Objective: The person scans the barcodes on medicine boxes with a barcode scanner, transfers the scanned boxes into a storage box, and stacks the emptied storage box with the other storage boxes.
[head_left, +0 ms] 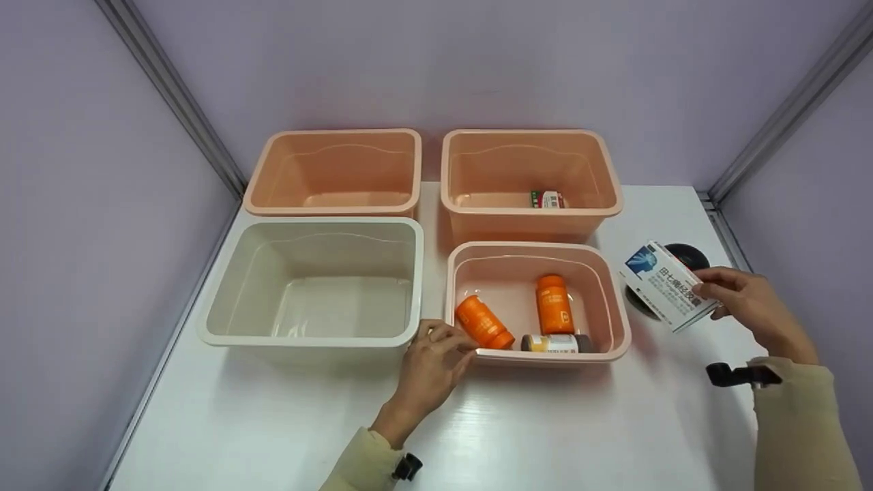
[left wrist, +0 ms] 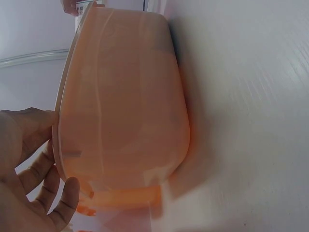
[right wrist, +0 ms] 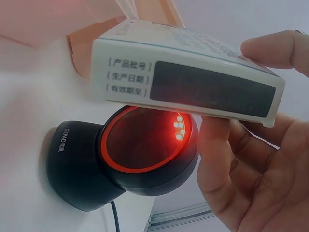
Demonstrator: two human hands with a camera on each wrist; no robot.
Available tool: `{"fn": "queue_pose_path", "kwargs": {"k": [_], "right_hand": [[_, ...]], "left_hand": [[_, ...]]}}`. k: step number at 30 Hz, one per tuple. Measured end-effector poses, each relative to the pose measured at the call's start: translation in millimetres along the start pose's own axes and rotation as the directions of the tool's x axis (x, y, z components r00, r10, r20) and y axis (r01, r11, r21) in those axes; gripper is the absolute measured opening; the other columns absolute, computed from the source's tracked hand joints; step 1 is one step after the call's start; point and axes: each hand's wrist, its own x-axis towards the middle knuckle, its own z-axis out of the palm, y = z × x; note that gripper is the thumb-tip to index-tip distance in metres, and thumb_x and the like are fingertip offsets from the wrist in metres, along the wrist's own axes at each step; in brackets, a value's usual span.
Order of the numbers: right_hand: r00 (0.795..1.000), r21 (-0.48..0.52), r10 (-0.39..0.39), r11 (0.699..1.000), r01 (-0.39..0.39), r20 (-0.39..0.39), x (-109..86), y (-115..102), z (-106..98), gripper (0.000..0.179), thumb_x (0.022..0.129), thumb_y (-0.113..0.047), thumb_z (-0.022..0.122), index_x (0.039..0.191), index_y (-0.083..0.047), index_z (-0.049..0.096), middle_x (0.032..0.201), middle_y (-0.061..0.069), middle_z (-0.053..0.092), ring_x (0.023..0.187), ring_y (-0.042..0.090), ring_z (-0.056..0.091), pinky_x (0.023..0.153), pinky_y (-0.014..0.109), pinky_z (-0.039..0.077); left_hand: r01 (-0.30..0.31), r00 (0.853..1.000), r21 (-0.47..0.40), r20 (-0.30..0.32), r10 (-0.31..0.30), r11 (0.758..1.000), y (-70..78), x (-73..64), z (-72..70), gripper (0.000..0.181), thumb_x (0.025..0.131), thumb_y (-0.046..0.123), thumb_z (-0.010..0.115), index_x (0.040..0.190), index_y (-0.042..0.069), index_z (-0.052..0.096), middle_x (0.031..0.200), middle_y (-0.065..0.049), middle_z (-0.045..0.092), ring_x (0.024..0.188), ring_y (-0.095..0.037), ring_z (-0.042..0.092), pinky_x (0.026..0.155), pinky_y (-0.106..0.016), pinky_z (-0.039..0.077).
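Note:
My right hand point(head_left: 757, 300) pinches a white medicine box point(head_left: 665, 286) with a blue picture at one end. Thumb and fingers hold opposite faces of the box in the right wrist view. Behind it there, a black barcode scanner point(right wrist: 77, 164) shows an orange ring and red lights around a dark window; from the head view the box partly covers it. At the front left corner of the pink bin point(head_left: 511, 276), my left hand point(head_left: 433, 365) grips the rim. Inside that bin lie two orange bottles point(head_left: 554, 307) and a dark bottle with a white and yellow label point(head_left: 556, 343).
A pale grey-green bin point(head_left: 310, 342) stands left of the pink one. Two peach bins stand behind; the right one point(head_left: 532, 221) holds a small green, white and red box point(head_left: 548, 199), while the left one point(head_left: 334, 213) is near the back wall. Panels enclose the white table point(head_left: 532, 436).

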Motion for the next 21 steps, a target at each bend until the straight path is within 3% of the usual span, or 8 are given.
{"fn": "queue_pose_path", "kwargs": {"k": [21], "right_hand": [[0.999,0.037,-0.03,0.999,0.032,-0.04,18.8,-33.1,3.7,0.042,0.099,-0.03,0.062,0.131,-0.004,0.056,0.096,-0.024,0.066,0.084,0.003,0.062,0.069,0.026,0.055]], "left_hand": [[-0.035,0.999,0.02,-0.025,0.035,0.999,-1.2,-0.6,1.3,0.008,0.087,0.025,0.078,0.094,0.025,0.077,0.097,0.011,0.068,0.106,-0.013,0.053,0.086,-0.036,0.05]]}}
